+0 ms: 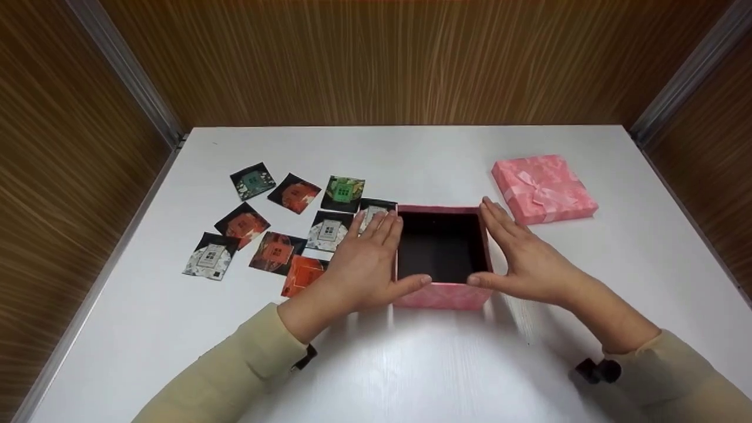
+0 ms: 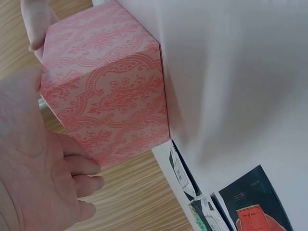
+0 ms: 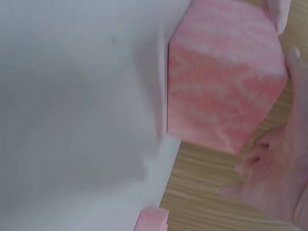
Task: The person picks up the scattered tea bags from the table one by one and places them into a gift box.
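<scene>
A pink patterned box [image 1: 443, 296] with a dark inside stands open on the white table in the head view. My left hand [image 1: 365, 267] lies along its left side, fingers straight, with the thumb at the near rim. On the opposite side my right hand [image 1: 531, 264] is placed the same way, fingers extended along the right rim and thumb at the near right corner. Both wrist views show the box's outer walls [image 2: 115, 101] between the hands. To the right, beyond the right hand, rests a pink lid [image 1: 543, 191] with a ribbon bow.
Several square sachets lie left of the box, among them a green one [image 1: 343, 192], an orange one [image 1: 303, 275] and a white one [image 1: 211, 257]. One white-and-black sachet [image 1: 378, 205] is partly hidden by my left fingers. Wood-grain panels [image 1: 376, 64] enclose the table's back and sides.
</scene>
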{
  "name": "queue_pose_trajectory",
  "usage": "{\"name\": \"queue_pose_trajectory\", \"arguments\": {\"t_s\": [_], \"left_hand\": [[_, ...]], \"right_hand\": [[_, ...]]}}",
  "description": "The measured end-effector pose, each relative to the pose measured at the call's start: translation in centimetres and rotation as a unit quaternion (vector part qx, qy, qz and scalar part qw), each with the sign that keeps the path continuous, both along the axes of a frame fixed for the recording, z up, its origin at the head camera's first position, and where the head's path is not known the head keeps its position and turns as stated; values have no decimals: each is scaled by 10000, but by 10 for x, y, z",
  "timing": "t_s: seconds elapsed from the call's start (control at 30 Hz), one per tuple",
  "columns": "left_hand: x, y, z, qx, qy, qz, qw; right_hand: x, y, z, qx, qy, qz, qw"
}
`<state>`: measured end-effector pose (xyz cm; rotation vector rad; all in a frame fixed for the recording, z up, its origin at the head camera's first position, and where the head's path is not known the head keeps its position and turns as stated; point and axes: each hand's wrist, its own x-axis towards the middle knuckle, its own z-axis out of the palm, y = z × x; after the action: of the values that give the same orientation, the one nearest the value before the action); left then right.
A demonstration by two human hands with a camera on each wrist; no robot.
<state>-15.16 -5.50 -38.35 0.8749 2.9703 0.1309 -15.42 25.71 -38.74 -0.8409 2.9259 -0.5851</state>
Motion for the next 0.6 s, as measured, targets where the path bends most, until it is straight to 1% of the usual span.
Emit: {"name": "queue_pose_trajectory", "arguments": {"t_s": [0.1, 0.2, 0.33, 0.6], "left_hand": [[0, -1, 0, 42, 18, -3, 10000], [0, -1, 0, 78, 49, -16, 10000], [0, -1, -1, 117, 52, -21, 9999], [-1, -2, -4, 153, 58, -20, 9999]], "right_hand": [[-10, 4, 0, -49, -143, 182, 9997], [-17, 7, -3, -167, -341, 288, 9989], [-19, 10, -10, -354, -492, 340, 9976], [-24, 15, -16, -575, -435, 607, 9955]]}}
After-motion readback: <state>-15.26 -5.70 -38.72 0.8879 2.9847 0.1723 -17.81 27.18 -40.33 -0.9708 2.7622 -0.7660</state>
